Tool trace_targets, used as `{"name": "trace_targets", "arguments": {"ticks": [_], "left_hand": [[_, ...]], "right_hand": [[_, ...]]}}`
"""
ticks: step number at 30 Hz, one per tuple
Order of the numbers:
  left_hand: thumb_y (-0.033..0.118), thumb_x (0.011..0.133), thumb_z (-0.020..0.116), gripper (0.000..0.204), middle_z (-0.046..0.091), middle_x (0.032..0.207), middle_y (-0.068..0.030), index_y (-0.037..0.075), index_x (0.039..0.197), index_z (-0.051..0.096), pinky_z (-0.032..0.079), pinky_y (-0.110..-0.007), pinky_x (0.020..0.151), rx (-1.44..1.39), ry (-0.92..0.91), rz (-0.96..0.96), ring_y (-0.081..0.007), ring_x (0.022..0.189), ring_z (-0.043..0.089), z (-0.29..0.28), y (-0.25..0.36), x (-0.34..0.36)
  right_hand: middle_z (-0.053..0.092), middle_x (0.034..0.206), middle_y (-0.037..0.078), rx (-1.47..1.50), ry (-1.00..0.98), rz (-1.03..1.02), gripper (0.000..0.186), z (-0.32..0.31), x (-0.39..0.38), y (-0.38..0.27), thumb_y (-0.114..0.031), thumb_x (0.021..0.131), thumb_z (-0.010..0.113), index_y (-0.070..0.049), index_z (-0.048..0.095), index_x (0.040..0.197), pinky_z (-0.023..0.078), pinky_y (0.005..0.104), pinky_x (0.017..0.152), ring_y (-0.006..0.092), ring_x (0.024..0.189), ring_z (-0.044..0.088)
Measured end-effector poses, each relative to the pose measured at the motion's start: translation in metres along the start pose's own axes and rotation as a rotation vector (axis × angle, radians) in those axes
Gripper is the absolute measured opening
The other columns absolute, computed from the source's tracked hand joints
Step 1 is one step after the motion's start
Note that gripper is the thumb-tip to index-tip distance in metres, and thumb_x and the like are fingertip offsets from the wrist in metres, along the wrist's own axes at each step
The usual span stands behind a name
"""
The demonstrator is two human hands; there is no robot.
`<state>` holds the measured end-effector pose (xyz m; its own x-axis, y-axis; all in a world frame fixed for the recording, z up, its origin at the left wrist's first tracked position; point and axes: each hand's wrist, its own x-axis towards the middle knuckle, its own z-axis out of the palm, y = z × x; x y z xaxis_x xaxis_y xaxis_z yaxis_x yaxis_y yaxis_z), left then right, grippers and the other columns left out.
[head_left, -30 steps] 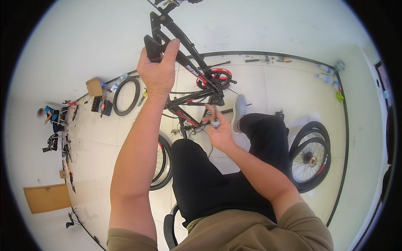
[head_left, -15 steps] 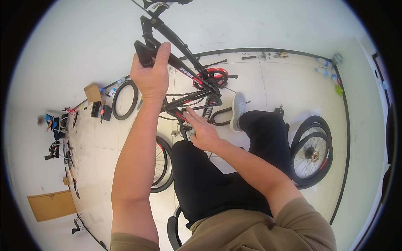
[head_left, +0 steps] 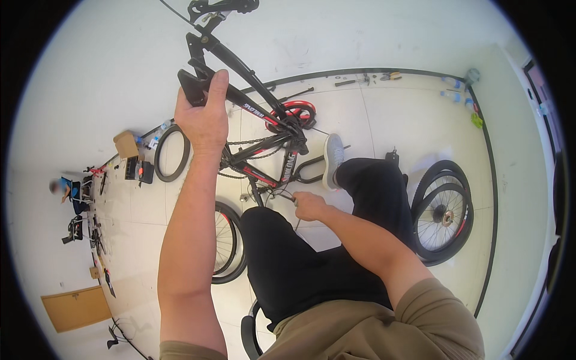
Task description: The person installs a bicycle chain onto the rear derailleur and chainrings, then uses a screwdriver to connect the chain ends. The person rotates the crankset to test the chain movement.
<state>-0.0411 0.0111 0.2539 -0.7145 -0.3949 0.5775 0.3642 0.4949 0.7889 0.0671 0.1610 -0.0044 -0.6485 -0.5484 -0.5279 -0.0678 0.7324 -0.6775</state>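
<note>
A black bicycle frame (head_left: 240,105) with red marks stands on the floor, without wheels fitted. My left hand (head_left: 204,120) is wrapped round a black forked part at its upper left end, thumb up. The red-and-black chainring (head_left: 298,114) and the chain (head_left: 255,141) are at the middle of the frame. Lower down, near dark cables (head_left: 273,191), my right hand (head_left: 309,206) is closed on a slim dark part that its fingers mostly hide. A black fork (head_left: 315,170) lies beside my shoe.
Wheels (head_left: 444,216) lie at the right, another wheel (head_left: 225,243) by my left knee. A tyre (head_left: 172,153) and an open cardboard box (head_left: 126,144) are at the left wall. A hammer (head_left: 353,81), pliers (head_left: 391,76) and bottles line the far wall. Another person (head_left: 69,191) is far left.
My right hand has come off the frame tube, moved down and right, and closed on a slim dark part. My left hand keeps its grip; the whole view has shifted slightly.
</note>
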Motion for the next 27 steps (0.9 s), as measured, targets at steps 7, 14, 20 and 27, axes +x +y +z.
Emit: {"name": "trace_targets", "arguments": {"ticks": [7,14,20,27], "left_hand": [[0.030,0.086,0.079,0.030,0.062,0.079,0.0021,0.003,0.088,0.066,0.043,-0.023,0.070,0.017,-0.003,0.002,-0.0075,0.074,0.052,0.002,0.006,-0.002],[0.031,0.081,0.084,0.033,0.053,0.069,0.0067,0.003,0.089,0.068,0.037,-0.021,0.058,-0.068,0.028,0.034,-0.0041,0.062,0.043,0.002,-0.003,-0.001],[0.031,0.080,0.084,0.034,0.052,0.068,0.0067,0.003,0.088,0.067,0.036,-0.021,0.058,-0.053,0.025,0.033,-0.0040,0.062,0.042,0.003,-0.004,-0.001],[0.033,0.080,0.085,0.036,0.052,0.069,0.0061,0.003,0.088,0.066,0.036,-0.022,0.058,-0.093,0.027,0.034,-0.0046,0.063,0.042,0.002,-0.006,0.000]], "right_hand": [[0.061,0.129,0.015,0.065,0.043,0.057,0.049,0.008,0.010,0.014,-0.013,0.079,0.054,-0.008,0.060,0.127,0.047,0.0426,0.099,0.0331,0.121,0.057],[0.063,0.119,0.020,0.283,-0.051,0.098,0.048,-0.003,-0.018,0.006,-0.006,0.077,0.052,-0.004,0.060,0.124,0.054,0.0410,0.085,0.0312,0.109,0.063],[0.059,0.106,0.022,1.466,0.103,0.313,0.052,-0.013,-0.031,0.010,0.010,0.071,0.052,0.007,0.048,0.123,0.056,0.0377,0.065,0.0301,0.089,0.063],[0.053,0.115,0.021,1.916,0.342,0.163,0.057,-0.030,-0.016,0.029,0.013,0.070,0.049,0.009,0.041,0.126,0.053,0.0390,0.083,0.0303,0.097,0.061]]}}
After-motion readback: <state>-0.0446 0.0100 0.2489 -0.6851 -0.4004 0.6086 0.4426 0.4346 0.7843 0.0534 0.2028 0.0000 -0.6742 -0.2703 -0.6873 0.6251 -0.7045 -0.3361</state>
